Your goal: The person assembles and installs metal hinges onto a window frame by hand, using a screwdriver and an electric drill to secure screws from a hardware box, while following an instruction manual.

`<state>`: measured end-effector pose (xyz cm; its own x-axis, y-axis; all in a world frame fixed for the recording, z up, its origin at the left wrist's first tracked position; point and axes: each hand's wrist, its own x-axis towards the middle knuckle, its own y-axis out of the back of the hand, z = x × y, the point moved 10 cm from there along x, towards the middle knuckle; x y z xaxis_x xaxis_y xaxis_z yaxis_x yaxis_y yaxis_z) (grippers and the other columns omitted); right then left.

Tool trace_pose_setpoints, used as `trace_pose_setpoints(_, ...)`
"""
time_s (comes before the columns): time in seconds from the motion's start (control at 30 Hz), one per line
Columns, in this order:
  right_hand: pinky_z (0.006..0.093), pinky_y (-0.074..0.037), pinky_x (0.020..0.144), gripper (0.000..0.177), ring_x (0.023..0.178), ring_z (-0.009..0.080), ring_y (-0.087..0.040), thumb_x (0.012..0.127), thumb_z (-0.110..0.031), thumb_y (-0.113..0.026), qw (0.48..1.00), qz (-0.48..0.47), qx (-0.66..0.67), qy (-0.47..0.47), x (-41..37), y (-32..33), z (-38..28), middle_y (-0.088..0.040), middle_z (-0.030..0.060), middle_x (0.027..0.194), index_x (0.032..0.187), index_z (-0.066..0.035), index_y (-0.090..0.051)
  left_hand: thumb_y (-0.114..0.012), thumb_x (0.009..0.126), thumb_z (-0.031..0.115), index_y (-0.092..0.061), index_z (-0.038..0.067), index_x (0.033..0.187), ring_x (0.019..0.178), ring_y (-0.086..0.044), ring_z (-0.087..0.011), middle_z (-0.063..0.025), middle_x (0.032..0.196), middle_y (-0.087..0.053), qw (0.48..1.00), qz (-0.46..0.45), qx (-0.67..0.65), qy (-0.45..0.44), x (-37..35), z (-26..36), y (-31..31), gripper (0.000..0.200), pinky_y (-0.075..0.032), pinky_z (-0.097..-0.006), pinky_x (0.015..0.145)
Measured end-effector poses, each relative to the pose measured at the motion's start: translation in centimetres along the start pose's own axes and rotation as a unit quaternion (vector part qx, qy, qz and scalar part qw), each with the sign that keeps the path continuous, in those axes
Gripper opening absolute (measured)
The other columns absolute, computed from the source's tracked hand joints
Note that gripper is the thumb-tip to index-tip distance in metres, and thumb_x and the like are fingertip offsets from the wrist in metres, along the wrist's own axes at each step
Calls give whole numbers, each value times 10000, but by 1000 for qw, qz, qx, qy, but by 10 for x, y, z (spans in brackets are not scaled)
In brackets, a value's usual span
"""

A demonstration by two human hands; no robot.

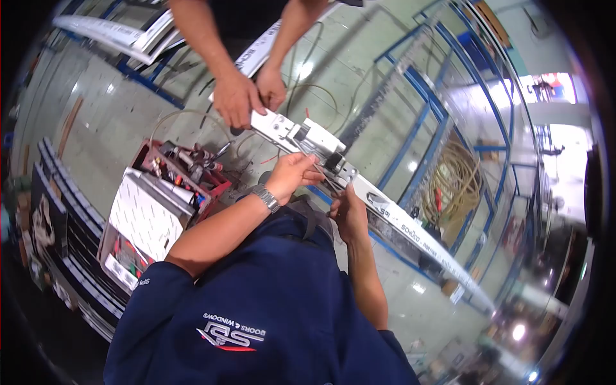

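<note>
A long white window profile [410, 230] with printed lettering runs diagonally in front of me. White and black hardware [323, 136] sits across its upper part. My left hand [296, 174], with a metal watch on its wrist, is closed in a pinch beside the hardware's lower black piece [334, 162]. What the fingertips hold is too small to make out. Lower along the bar, my right hand [350, 212] is closed at the profile's near edge, thumb up against it and fingers curled below. A co-worker's two hands [236, 101] are at the profile's upper end.
On my left, a red toolbox [215, 186] holds power tools, beside a white patterned board [144, 208]. Blue metal frames [417, 131] stand on the right, with a coiled hose [452, 176]. Dark profiles [77, 224] are stacked far left. Thin hoses [324, 90] cross the tiled floor.
</note>
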<state>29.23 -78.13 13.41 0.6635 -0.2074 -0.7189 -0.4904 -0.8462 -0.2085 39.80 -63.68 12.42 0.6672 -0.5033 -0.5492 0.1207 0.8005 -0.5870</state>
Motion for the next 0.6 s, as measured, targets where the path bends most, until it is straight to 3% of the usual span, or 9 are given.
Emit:
trace_pose_setpoints(0.1, 305, -515, 597, 463, 613, 151, -592, 1028, -441, -528, 997, -36, -51, 45, -14, 2, 9, -620, 67, 756, 1170, -7, -609, -578, 1019, 286, -611, 40, 1114, 936, -712, -214, -89, 985, -688, 1000, 1, -3, -18, -6, -11, 2, 266, -581, -336, 777)
trace_pose_setpoints(0.17, 308, -525, 643, 490, 655, 143, -596, 1038, -430, -513, 988, -8, -136, 72, -12, 20, 17, -617, 56, 788, 1290, -14, -570, -572, 1007, 250, -601, 15, 1133, 882, -721, -209, -101, 980, -688, 998, 29, 41, -48, -13, -8, -2, 268, -592, -335, 735)
trace_pose_setpoints(0.23, 309, -525, 674, 506, 669, 138, -591, 1055, -421, -472, 992, -34, -71, 103, -15, 16, 8, -617, 59, 800, 1309, 10, -542, -577, 995, 203, -623, -14, 1027, 771, -732, -220, -120, 899, -705, 997, 34, 31, -63, 1, -26, -6, 224, -604, -316, 656)
trace_pose_setpoints(0.33, 295, -512, 673, 535, 667, 134, -584, 1064, -455, -435, 991, -39, -79, 99, -1, 29, -16, -634, 55, 789, 1258, 31, -549, -590, 985, 199, -605, -53, 998, 776, -737, -256, -188, 916, -707, 992, 62, -7, -110, 10, -32, -20, 254, -605, -333, 630)
trace_pose_setpoints(0.43, 269, -506, 634, 489, 638, 133, -592, 1057, -443, -468, 989, -63, -107, 82, 4, 34, -32, -651, 64, 772, 1106, 27, -593, -564, 1002, 233, -589, -40, 1023, 811, -730, -236, -165, 947, -709, 981, 120, -9, -150, -7, -26, -29, 274, -597, -339, 647)
trace_pose_setpoints(0.53, 260, -526, 632, 444, 627, 133, -596, 1063, -392, -478, 973, -137, -167, 80, -10, 25, -20, -645, 72, 768, 1058, 33, -606, -523, 1028, 300, -574, 27, 1099, 827, -700, -177, -113, 941, -707, 968, 125, 11, -218, -54, -15, -35, 286, -582, -321, 704)
trace_pose_setpoints(0.6, 266, -538, 639, 425, 626, 133, -596, 1065, -363, -483, 957, -204, -190, 81, -20, 19, 1, -642, 75, 765, 1055, 43, -605, -529, 1027, 285, -577, 35, 1109, 825, -698, -173, -97, 928, -700, 962, 158, -39, -220, -85, -25, -7, 268, -583, -319, 704)
